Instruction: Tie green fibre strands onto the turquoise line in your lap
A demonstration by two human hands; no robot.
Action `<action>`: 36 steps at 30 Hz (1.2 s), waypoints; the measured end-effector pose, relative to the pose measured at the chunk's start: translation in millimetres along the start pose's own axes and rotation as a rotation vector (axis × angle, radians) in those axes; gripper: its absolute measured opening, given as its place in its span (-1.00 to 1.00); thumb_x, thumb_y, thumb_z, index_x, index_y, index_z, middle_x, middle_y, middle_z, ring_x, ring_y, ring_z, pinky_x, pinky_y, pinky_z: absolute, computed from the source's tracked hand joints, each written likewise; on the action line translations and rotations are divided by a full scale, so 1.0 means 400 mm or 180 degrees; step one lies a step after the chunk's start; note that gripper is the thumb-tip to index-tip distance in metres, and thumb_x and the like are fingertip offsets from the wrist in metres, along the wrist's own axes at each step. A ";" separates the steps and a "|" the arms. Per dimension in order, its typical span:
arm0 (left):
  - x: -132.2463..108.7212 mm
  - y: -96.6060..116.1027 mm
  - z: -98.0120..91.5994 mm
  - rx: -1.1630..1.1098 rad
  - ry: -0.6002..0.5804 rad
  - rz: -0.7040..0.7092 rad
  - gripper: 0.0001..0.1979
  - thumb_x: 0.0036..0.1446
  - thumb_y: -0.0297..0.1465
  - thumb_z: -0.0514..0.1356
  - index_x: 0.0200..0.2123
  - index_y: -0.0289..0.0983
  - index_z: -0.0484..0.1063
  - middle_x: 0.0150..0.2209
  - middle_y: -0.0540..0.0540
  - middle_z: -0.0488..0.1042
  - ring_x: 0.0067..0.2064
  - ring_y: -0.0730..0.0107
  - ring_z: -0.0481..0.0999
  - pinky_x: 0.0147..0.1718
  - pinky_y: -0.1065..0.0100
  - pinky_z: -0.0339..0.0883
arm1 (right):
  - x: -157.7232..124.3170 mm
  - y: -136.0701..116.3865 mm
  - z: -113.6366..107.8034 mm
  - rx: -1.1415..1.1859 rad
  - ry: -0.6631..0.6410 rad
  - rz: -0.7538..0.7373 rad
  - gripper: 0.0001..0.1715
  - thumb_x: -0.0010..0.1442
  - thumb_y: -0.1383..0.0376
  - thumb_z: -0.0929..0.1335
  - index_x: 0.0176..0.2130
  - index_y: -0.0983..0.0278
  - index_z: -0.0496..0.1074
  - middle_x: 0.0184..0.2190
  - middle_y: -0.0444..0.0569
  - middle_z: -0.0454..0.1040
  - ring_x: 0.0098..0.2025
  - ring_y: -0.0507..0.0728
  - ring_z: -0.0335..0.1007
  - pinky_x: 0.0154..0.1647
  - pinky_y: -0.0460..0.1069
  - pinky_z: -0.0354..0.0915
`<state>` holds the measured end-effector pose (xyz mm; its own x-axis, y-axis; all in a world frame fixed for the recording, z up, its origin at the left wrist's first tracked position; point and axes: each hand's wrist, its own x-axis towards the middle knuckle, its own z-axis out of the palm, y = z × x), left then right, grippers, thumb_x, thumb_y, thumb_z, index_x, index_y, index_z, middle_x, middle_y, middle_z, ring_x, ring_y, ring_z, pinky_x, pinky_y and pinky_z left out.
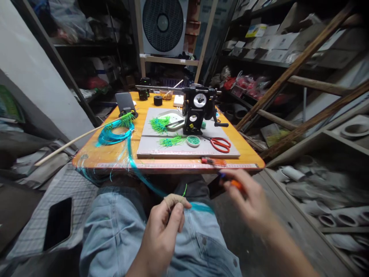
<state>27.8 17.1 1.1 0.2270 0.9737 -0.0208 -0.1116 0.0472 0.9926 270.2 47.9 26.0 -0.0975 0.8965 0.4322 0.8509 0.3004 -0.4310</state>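
Note:
My left hand [165, 227] is pinched closed above my lap, with tape wrapped around its index finger. A band of blue strands [144, 181] runs from the table down to these fingers, and its blue end [201, 207] shows on the thigh at the other side. One short green piece [185, 190] sticks up by the fingertips. To the right, beyond the table's front edge, my right hand [250, 200] is closed on an orange-handled tool [238, 185] with a blue part. Motion blurs it, so its kind is unclear.
On the table [248, 154] are a black hand-crank machine [196, 109], red-handled scissors [220, 145], a dish of green beads [193, 141], green-blue tufts [160, 124], coiled strands [115, 134], a stick [77, 143] and an orange-red tool [213, 161]. A phone [58, 223] lies left.

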 end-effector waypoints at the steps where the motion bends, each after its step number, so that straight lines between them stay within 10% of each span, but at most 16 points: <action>1: 0.003 0.003 0.000 0.0016 0.0006 -0.0004 -0.63 0.32 -0.09 0.07 -0.25 -0.26 0.47 -0.59 0.09 0.18 -0.53 0.47 0.15 -0.54 0.42 0.04 | 0.024 0.046 -0.011 -0.0574 0.0294 0.0347 -0.59 0.31 0.09 0.18 -0.06 0.24 0.45 -0.19 0.07 0.53 -0.17 0.21 0.45 -0.16 0.04 0.37; 6: 0.009 0.008 -0.005 0.0091 0.0092 0.0076 -0.61 0.31 -0.08 0.09 -0.35 -0.26 0.47 -0.60 0.05 0.30 -0.51 0.44 0.28 -0.46 0.41 0.15 | 0.135 0.257 -0.041 -0.1464 0.0700 0.1137 -0.53 0.21 0.10 0.25 -0.19 0.40 0.54 -0.27 0.30 0.53 -0.13 0.44 0.36 -0.17 0.23 0.29; 10: 0.013 0.001 -0.014 0.0145 0.0238 0.0247 -0.64 0.32 -0.13 0.10 -0.42 -0.23 0.45 -0.52 0.02 0.36 -0.42 0.39 0.34 -0.38 0.39 0.19 | 0.169 0.300 -0.028 -0.1608 0.0619 0.1152 -0.50 0.19 0.06 0.31 -0.20 0.42 0.60 -0.18 0.32 0.51 -0.09 0.44 0.37 -0.17 0.20 0.30; 22: 0.014 -0.001 -0.040 -0.0219 0.0227 0.0789 -0.64 0.37 -0.32 0.04 -0.52 -0.22 0.31 -0.36 -0.03 0.32 -0.25 0.31 0.27 -0.23 0.36 0.13 | 0.263 0.190 0.001 -0.0779 0.0134 0.0487 -0.61 0.08 0.20 0.40 -0.09 0.20 0.64 -0.34 0.08 0.61 -0.30 0.28 0.48 -0.26 0.08 0.31; 28: 0.015 0.003 -0.041 -0.1014 0.0136 0.0711 -0.63 0.29 -0.35 0.09 -0.60 -0.24 0.33 -0.40 -0.08 0.36 -0.25 0.26 0.26 -0.24 0.33 0.13 | 0.120 0.090 -0.013 0.0412 -0.0082 0.0472 -0.42 0.23 0.09 0.26 0.15 0.30 0.40 -0.25 0.08 0.55 -0.31 0.18 0.47 -0.32 0.02 0.36; 33: 0.011 0.008 -0.037 -0.1293 -0.0114 0.0718 -0.63 0.25 -0.35 0.09 -0.63 -0.24 0.33 -0.43 -0.10 0.39 -0.29 0.25 0.25 -0.24 0.29 0.13 | -0.045 -0.058 0.049 0.3579 -0.1534 0.1030 -0.42 0.28 0.01 0.33 0.20 0.15 0.25 -0.46 -0.15 0.30 -0.50 0.01 0.12 -0.53 -0.12 0.11; 36: 0.005 0.012 -0.039 -0.1256 -0.0213 0.0758 -0.64 0.24 -0.35 0.09 -0.62 -0.24 0.34 -0.43 -0.11 0.40 -0.28 0.24 0.27 -0.22 0.28 0.14 | -0.100 -0.133 0.075 0.3898 -0.2145 0.1105 -0.37 0.15 0.03 0.46 0.14 0.13 0.31 -0.46 -0.21 0.18 -0.49 -0.02 -0.02 -0.54 -0.14 0.00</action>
<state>12.4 22.8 3.9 0.2111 0.9517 0.2227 -0.5247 -0.0819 0.8473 213.5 5.8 7.9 -0.4967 0.8574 -0.1345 -0.0547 -0.1856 -0.9811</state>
